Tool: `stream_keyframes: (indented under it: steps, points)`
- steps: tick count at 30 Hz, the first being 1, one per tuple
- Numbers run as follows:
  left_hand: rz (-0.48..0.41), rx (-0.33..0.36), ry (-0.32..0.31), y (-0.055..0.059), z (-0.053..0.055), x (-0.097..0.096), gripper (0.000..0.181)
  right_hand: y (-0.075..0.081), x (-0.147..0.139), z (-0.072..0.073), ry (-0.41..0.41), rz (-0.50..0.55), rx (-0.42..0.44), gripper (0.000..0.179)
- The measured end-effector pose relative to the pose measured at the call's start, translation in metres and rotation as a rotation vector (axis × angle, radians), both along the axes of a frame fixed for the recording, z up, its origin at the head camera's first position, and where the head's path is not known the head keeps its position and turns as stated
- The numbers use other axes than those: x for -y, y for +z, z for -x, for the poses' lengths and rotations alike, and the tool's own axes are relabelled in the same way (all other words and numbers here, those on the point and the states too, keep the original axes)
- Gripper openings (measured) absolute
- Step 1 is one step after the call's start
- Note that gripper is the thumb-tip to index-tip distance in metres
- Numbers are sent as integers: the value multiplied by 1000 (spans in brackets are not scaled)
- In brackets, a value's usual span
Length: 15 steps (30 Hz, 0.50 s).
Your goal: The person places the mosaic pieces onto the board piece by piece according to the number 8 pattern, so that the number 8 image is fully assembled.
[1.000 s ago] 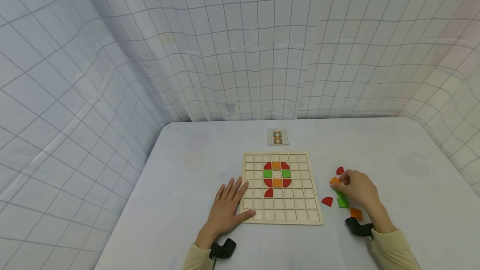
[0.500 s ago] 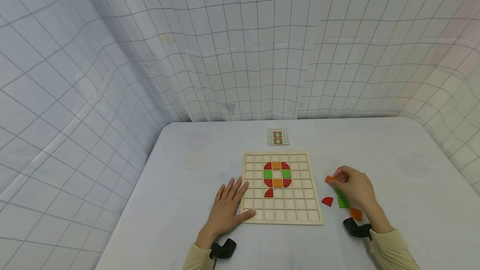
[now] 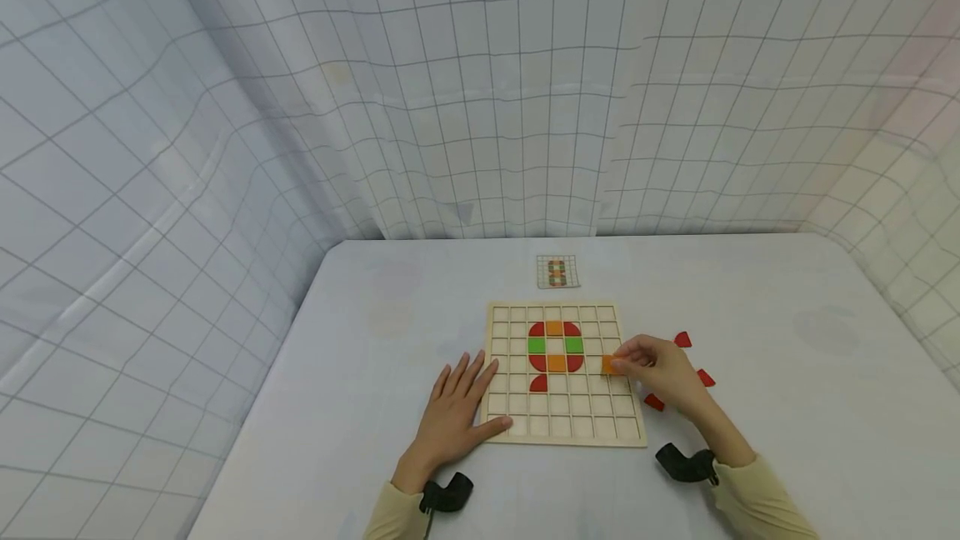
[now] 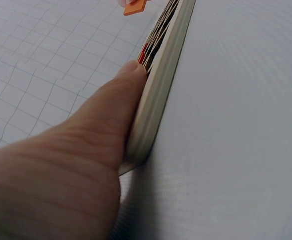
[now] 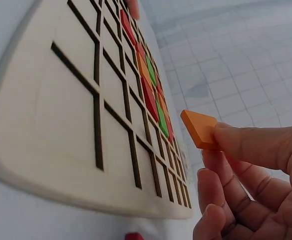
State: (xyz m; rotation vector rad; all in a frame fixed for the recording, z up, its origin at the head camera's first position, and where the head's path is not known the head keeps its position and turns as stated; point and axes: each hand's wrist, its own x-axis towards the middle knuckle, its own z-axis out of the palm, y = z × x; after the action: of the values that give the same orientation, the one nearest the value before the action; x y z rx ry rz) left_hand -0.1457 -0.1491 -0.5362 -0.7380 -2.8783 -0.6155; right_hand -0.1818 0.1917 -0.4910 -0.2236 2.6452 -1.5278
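Observation:
Between thumb and fingers, my right hand pinches an orange square tile, held over the right side of the wooden grid board. Spread flat, my left hand rests at the board's left edge, its thumb on the near-left corner. Set in the grid is a ring of red quarter-round tiles, orange squares and green squares. One more red quarter-round tile sits just below the ring's left side.
Behind the board lies a small pattern card showing a coloured figure on a grid. Loose red quarter-round tiles lie on the white table around the right hand, which hides part of that area. Grid-patterned curtains hang around the table.
My right hand has carried the orange tile leftward from the loose pieces to over the board's right side. My left hand stays in place on the board.

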Motion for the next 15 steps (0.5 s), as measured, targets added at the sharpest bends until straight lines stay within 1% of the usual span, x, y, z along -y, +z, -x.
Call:
stream_keyframes:
  steps: [5,11,15]
  points:
    - [0,-3,-7,-1,1,0,83,-3,16,2,46,12,-3,18]
    - [3,-41,-12,0,0,0,82,-6,34,5,136,25,-13,13]
    - [0,-33,-13,1,-1,0,82,-7,44,4,175,13,-34,11]
